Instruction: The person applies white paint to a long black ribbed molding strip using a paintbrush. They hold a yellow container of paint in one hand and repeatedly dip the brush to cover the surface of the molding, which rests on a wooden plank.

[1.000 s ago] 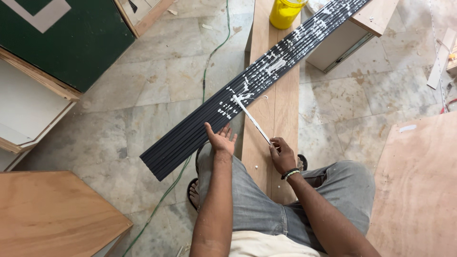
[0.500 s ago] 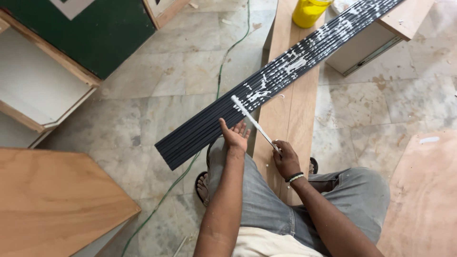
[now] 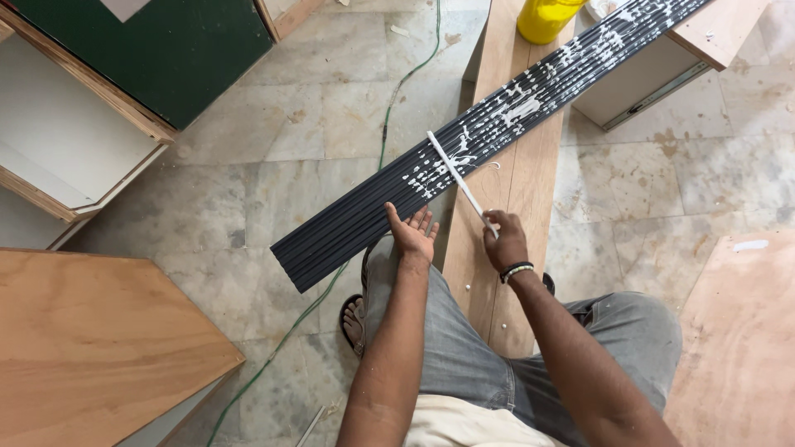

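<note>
A long black fluted panel lies diagonally across a wooden plank, its upper part smeared with white glue. My left hand is open, palm up, its fingers under the panel's near edge. My right hand grips a thin white stick whose far end rests on the glue-smeared face. A beaded band sits on my right wrist. A yellow glue bottle stands on the plank at the far end.
A green-faced cabinet and an open white-lined box stand at left. Plywood sheets lie at lower left and lower right. A green cable runs over the tiled floor. My sandalled foot is beneath the panel.
The view has shifted so panel and hands sit lower and further right. My right hand has slid the stick along the glue; my left hand stays under the panel's edge.
</note>
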